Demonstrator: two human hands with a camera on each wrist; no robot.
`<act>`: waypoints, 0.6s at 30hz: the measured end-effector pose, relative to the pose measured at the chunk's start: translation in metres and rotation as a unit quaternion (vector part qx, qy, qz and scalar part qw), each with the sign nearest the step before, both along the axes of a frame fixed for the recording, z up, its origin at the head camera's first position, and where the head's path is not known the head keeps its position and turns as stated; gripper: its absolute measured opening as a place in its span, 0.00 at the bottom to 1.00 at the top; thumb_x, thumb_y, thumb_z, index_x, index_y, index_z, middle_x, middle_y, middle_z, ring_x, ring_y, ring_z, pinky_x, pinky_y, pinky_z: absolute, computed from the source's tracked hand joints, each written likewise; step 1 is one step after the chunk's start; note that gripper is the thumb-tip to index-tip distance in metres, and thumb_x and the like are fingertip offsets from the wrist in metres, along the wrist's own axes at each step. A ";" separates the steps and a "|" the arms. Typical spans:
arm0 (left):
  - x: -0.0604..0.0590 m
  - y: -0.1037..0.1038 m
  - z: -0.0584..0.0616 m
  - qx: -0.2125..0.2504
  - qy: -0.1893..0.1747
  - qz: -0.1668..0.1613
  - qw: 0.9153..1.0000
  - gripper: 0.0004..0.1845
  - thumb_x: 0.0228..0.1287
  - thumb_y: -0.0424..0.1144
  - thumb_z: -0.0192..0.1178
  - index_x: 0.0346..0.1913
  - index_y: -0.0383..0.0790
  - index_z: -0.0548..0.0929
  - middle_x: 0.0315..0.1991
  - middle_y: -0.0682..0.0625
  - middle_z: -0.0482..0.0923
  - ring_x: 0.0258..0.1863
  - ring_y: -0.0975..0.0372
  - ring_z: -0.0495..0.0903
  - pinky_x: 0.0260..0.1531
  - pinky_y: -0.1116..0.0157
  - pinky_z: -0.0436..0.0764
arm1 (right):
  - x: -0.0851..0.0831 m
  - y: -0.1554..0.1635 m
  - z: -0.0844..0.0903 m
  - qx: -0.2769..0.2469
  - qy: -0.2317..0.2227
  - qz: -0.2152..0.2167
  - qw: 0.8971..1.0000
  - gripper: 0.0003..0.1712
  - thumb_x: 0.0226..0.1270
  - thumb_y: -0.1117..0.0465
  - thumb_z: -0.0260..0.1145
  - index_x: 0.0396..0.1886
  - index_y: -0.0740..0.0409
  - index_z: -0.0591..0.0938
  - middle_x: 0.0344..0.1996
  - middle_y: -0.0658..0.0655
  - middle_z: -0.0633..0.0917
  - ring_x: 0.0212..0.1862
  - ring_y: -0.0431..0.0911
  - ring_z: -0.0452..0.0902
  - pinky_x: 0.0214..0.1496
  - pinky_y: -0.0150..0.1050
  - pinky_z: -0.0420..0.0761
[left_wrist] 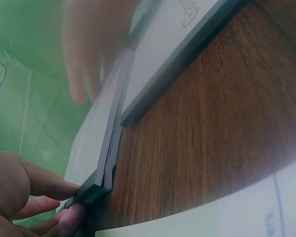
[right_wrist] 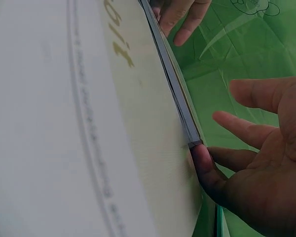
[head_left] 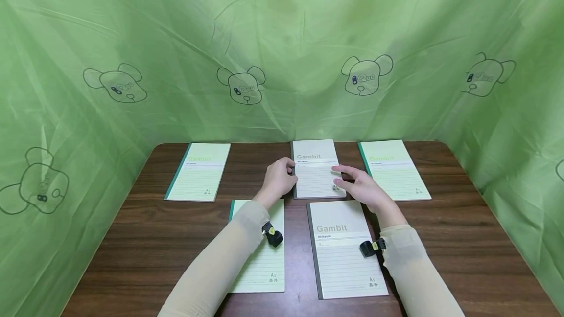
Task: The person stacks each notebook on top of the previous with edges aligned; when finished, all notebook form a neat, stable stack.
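Nearest you on the dark wood table (head_left: 145, 238) lay two notebooks. The one under your left forearm, a green-spined notebook (head_left: 264, 268), showed ruled lines and "A5" with two small characters at its lower corner. Beside it, the near grey-spined notebook (head_left: 345, 251) read "Gambit" in gold, "NOTEBOOK" on a dark strip below, and "A5" near the bottom. A small black clip-like device sat at each of your wrists.

Further out, your hands met at the middle notebook (head_left: 315, 168) in the back row, also marked "Gambit". Your left hand (head_left: 278, 180) pinched its left spine edge; the left wrist view showed thumb and fingertips (left_wrist: 71, 217) closed on the dark corner of the book. Your right hand (head_left: 361, 185) was spread, fingers mostly straight, with one fingertip (right_wrist: 202, 163) pressed against the book's lower right corner and the rest apart in the air.

On either side of it lay the far left notebook (head_left: 199, 171) and the far right notebook (head_left: 393, 169), both green-spined, "Gambit" faint on their pale green bands.

Behind the table hung a green sheet (head_left: 282, 38) printed with outlined bear heads.
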State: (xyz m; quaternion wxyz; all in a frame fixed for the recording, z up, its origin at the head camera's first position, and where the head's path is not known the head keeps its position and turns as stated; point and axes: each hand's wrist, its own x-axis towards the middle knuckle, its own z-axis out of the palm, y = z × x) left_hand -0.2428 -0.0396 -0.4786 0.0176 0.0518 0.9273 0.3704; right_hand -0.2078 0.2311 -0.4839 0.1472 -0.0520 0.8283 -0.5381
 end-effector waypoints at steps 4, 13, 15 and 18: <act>0.000 -0.001 -0.002 0.003 0.004 -0.005 1.000 0.21 0.62 0.29 0.68 0.59 0.36 0.87 0.45 0.44 0.86 0.46 0.50 0.83 0.51 0.53 0.83 | 0.000 0.001 0.001 0.008 0.000 -0.002 1.000 0.32 0.86 0.53 0.64 0.82 0.58 0.72 0.82 0.67 0.68 0.80 0.63 0.63 0.74 0.62 0.71; 0.020 -0.011 0.013 0.004 0.007 -0.070 0.998 0.20 0.71 0.39 0.67 0.62 0.36 0.86 0.49 0.45 0.87 0.49 0.52 0.85 0.55 0.53 0.83 | 0.017 0.011 0.025 0.056 0.030 0.020 0.998 0.34 0.86 0.54 0.64 0.82 0.65 0.70 0.73 0.69 0.78 0.71 0.62 0.78 0.72 0.62 0.76; 0.032 -0.016 0.021 0.002 -0.001 -0.094 0.996 0.21 0.73 0.41 0.66 0.64 0.36 0.85 0.48 0.47 0.87 0.45 0.55 0.84 0.51 0.54 0.83 | 0.025 0.018 0.032 0.089 0.051 0.030 0.994 0.33 0.85 0.53 0.65 0.80 0.64 0.72 0.69 0.68 0.82 0.68 0.60 0.80 0.68 0.59 0.79; 0.052 -0.024 0.029 0.008 -0.027 -0.118 0.993 0.23 0.74 0.44 0.66 0.66 0.37 0.83 0.49 0.49 0.87 0.39 0.60 0.83 0.46 0.57 0.84 | 0.041 0.033 0.042 0.138 0.082 0.046 0.986 0.32 0.84 0.52 0.67 0.78 0.63 0.75 0.65 0.65 0.85 0.62 0.57 0.83 0.59 0.53 0.82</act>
